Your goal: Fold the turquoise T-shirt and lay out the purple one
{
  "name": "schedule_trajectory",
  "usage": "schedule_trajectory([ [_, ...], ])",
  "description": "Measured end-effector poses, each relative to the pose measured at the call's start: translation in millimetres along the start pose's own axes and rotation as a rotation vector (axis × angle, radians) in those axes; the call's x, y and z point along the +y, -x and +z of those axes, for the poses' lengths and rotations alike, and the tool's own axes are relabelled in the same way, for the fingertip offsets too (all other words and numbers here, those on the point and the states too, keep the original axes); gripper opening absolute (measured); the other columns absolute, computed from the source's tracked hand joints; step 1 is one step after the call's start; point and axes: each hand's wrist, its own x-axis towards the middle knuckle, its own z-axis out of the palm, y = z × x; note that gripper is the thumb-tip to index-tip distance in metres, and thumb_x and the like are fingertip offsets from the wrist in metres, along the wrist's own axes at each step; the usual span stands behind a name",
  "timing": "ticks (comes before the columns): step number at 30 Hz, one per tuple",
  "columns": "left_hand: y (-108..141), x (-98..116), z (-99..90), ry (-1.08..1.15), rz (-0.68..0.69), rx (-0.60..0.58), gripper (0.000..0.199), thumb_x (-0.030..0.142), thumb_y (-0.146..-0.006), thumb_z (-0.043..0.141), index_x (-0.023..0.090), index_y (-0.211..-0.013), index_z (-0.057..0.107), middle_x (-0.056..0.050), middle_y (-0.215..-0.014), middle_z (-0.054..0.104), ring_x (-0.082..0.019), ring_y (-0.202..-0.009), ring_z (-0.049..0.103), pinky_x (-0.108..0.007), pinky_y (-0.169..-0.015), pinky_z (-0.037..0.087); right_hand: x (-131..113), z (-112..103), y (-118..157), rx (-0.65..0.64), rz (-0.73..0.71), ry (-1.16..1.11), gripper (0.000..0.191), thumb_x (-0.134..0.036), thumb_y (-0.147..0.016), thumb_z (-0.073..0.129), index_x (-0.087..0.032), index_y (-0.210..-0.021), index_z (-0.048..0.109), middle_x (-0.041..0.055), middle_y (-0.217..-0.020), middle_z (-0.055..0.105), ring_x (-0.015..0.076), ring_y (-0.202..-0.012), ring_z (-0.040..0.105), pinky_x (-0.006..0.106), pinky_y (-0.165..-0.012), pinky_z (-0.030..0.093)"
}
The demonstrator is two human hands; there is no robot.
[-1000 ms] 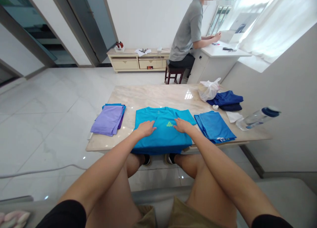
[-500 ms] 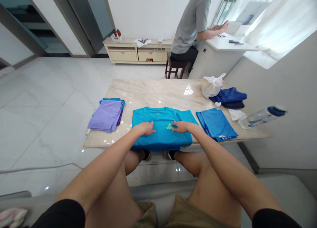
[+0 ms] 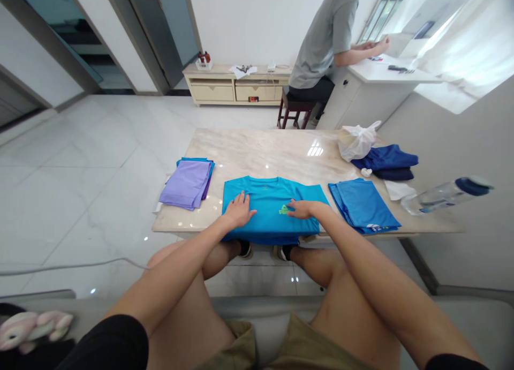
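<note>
A bright blue T-shirt (image 3: 265,190) with a green chest print lies on the marble table (image 3: 257,150), its lower part hanging over the front edge. My left hand (image 3: 240,209) rests flat on the left side of the shirt, fingers spread. Beside the green print is my right hand (image 3: 301,208), fingers stretched toward the shirt's middle and nothing held. Left of the shirt sits a stack of folded clothes with a lilac garment (image 3: 187,183) on top. To the right lies a folded blue garment (image 3: 361,204).
At the table's right end are a white plastic bag (image 3: 358,140), dark blue clothing (image 3: 387,161), tissue (image 3: 399,190) and a tilted-looking clear water bottle (image 3: 445,195). Beyond the table, a person in a grey shirt (image 3: 327,43) sits on a stool (image 3: 295,110) by a white counter (image 3: 377,86).
My left hand has opened out flat and its fingers now point up the shirt. The right hand stays near the print. The whole view has shifted, so things appear farther right.
</note>
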Motion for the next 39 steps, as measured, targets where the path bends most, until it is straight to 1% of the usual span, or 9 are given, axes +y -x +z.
schedule_trajectory([
  [7, 31, -93, -34.7, 0.158, -0.237, 0.174, 0.088, 0.057, -0.110, 0.039, 0.002, -0.176, 0.019, -0.027, -0.184, 0.023, -0.032, -0.173, 0.021, -0.041, -0.137, 0.027, 6, 5, -8, 0.032, 0.007, -0.051, 0.068, -0.050, -0.105, 0.068, -0.020, -0.165, 0.058, 0.0150, -0.179, 0.038, 0.0406, -0.158, 0.051, 0.053, -0.132, 0.041],
  [11, 50, -133, -38.5, 0.052, -0.576, 0.180, 0.092, 0.052, -0.104, 0.049, -0.001, -0.174, 0.021, -0.033, -0.182, 0.017, -0.046, -0.171, 0.021, -0.060, -0.134, 0.030, 6, 7, -11, 0.043, -0.031, -0.027, 0.063, -0.049, -0.108, 0.063, -0.016, -0.162, 0.061, 0.0174, -0.177, 0.041, 0.0416, -0.157, 0.052, 0.055, -0.131, 0.042],
  [14, 53, -126, -31.2, -0.075, -0.575, 0.273, 0.097, 0.049, -0.102, 0.052, -0.001, -0.177, 0.014, -0.033, -0.184, -0.001, -0.050, -0.172, 0.009, -0.065, -0.135, 0.023, 8, 8, -10, 0.057, -0.058, -0.027, 0.061, -0.048, -0.108, 0.061, -0.017, -0.160, 0.062, 0.0157, -0.175, 0.046, 0.0409, -0.154, 0.055, 0.056, -0.128, 0.045],
  [19, 35, -64, 1.7, -0.064, -0.130, 0.003, 0.095, 0.057, -0.106, 0.045, 0.011, -0.181, 0.009, -0.020, -0.188, -0.002, -0.039, -0.175, 0.001, -0.055, -0.139, 0.014, 16, 7, -8, 0.098, -0.116, 0.007, 0.057, -0.043, -0.111, 0.053, -0.018, -0.161, 0.062, 0.0157, -0.168, 0.056, 0.0381, -0.153, 0.056, 0.052, -0.128, 0.045],
  [22, 20, -39, 16.9, -0.061, -0.080, -0.093, 0.099, 0.065, -0.104, 0.046, 0.018, -0.182, 0.008, -0.017, -0.188, -0.003, -0.043, -0.174, -0.001, -0.063, -0.137, 0.015, 24, 11, -11, 0.198, -0.099, 0.008, 0.063, -0.039, -0.110, 0.051, -0.019, -0.170, 0.049, 0.0145, -0.178, 0.041, 0.0362, -0.167, 0.037, 0.051, -0.135, 0.034],
  [27, -3, -49, 11.7, -0.064, -0.205, -0.150, 0.131, 0.080, -0.087, 0.064, 0.017, -0.181, -0.002, -0.022, -0.185, -0.011, -0.053, -0.171, -0.005, -0.073, -0.132, 0.020, 34, 31, -18, 0.134, 0.184, -0.050, 0.103, -0.068, -0.105, 0.055, -0.020, -0.183, 0.008, 0.0159, -0.188, -0.003, 0.0383, -0.174, 0.003, 0.060, -0.138, 0.022],
  [31, -20, -66, 1.1, -0.065, -0.255, -0.206, 0.155, 0.087, -0.072, 0.075, 0.016, -0.179, -0.010, -0.023, -0.182, -0.022, -0.056, -0.168, -0.012, -0.077, -0.131, 0.015, 45, 38, -23, 0.187, 0.325, -0.080, 0.113, -0.081, -0.103, 0.044, -0.016, -0.182, -0.004, 0.0175, -0.186, -0.018, 0.0408, -0.173, -0.009, 0.063, -0.138, 0.014],
  [35, -34, -68, 0.7, -0.047, -0.291, -0.202, 0.163, 0.090, -0.065, 0.079, 0.017, -0.179, -0.012, -0.025, -0.182, -0.023, -0.060, -0.167, -0.013, -0.083, -0.128, 0.017, 66, 29, -26, 0.309, 0.337, -0.098, 0.098, -0.072, -0.109, 0.034, -0.010, -0.181, 0.007, 0.0237, -0.186, -0.004, 0.0417, -0.174, 0.002, 0.059, -0.138, 0.015],
  [39, -41, -68, 4.8, -0.033, -0.277, -0.191, 0.168, 0.092, -0.061, 0.081, 0.015, -0.179, -0.011, -0.028, -0.182, -0.021, -0.063, -0.166, -0.009, -0.086, -0.124, 0.020, 91, 18, -23, 0.418, 0.339, -0.188, 0.086, -0.053, -0.108, 0.050, 0.000, -0.173, 0.033, 0.0301, -0.179, 0.030, 0.0416, -0.167, 0.033, 0.047, -0.136, 0.024],
])
